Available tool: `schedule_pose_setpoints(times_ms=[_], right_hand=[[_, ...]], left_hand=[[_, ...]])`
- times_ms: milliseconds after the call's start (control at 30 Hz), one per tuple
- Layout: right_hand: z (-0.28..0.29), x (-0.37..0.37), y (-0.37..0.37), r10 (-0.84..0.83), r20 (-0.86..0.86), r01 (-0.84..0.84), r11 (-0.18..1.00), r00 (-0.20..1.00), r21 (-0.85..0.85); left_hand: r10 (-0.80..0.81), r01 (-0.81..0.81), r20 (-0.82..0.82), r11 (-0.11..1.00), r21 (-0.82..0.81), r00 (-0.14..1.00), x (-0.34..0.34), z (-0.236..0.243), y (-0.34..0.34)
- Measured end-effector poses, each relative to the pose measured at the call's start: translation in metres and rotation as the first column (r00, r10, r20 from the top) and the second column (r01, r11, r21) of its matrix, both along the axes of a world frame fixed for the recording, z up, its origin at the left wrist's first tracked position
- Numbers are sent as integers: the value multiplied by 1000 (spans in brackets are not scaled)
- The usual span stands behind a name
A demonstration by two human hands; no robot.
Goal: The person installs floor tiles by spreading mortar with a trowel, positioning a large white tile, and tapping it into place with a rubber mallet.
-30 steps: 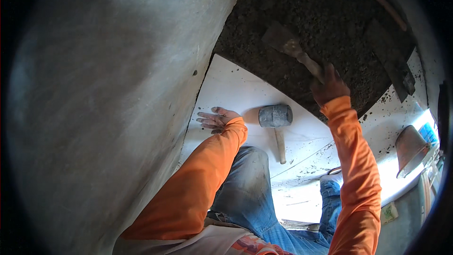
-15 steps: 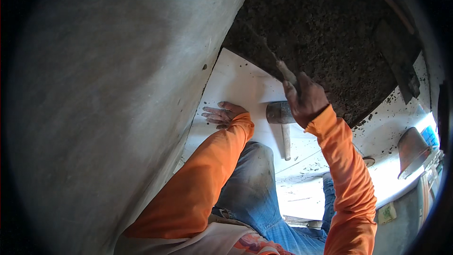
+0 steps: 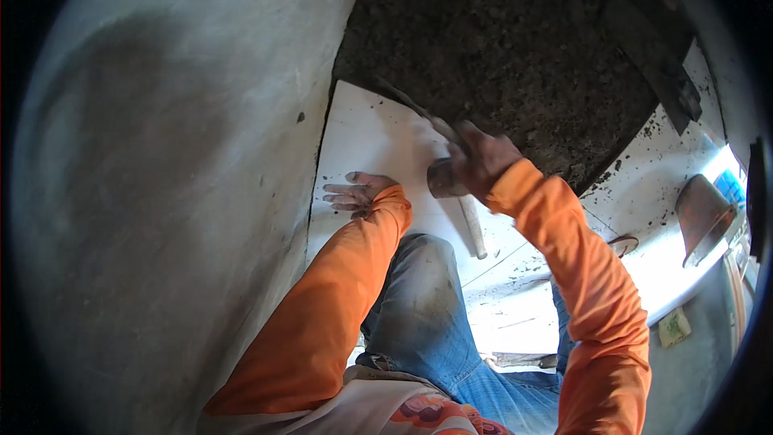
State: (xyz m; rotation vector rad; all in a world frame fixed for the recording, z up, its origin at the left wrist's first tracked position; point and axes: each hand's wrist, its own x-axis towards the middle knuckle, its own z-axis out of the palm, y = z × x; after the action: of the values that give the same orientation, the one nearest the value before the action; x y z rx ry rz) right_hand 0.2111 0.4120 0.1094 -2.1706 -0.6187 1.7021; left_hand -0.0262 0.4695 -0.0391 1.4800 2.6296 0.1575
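My left hand [image 3: 360, 193] lies flat with fingers spread on a white floor tile [image 3: 354, 125], near the wall. In my right hand [image 3: 485, 159] is a trowel [image 3: 443, 128], gripped by its handle. Its thin blade lies along the tile's far edge, where the dark, crumbly mortar bed [image 3: 483, 48] begins; the blade's outline is hard to make out against it. A mallet [image 3: 473, 229] with a dark head and pale handle rests on the tiles between my hands, its head partly hidden behind my right hand.
A bare grey wall [image 3: 177, 193] rises along the left. Dark boards [image 3: 652, 52] lie on the mortar's right side. Crumbs dot the tiles at right, near a small round object [image 3: 623, 246], a brownish container [image 3: 702, 211] and a yellowish piece [image 3: 674, 327].
The trowel blade has come from over the mortar down to the tile's far edge. My left hand stays flat on the tile. The whole view has shifted slightly.
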Motion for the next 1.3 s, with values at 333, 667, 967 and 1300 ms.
schedule_pose_setpoints(times_ms=[333,667,967,1300], right_hand=[[29,1,-234,109,185,-52,956,977,-289],[22,65,-287,383,158,-277,846,910,-457],[95,220,-185,608,654,-524,773,450,-358],[-22,-9,-160,-351,868,223,932,351,287]], left_hand=[[44,-57,317,998,30,947,-3,4,1],[163,-224,622,974,20,766,2,-2,-6],[154,-408,808,906,115,569,5,4,-3],[-22,-632,958,747,207,287,5,18,-4]])
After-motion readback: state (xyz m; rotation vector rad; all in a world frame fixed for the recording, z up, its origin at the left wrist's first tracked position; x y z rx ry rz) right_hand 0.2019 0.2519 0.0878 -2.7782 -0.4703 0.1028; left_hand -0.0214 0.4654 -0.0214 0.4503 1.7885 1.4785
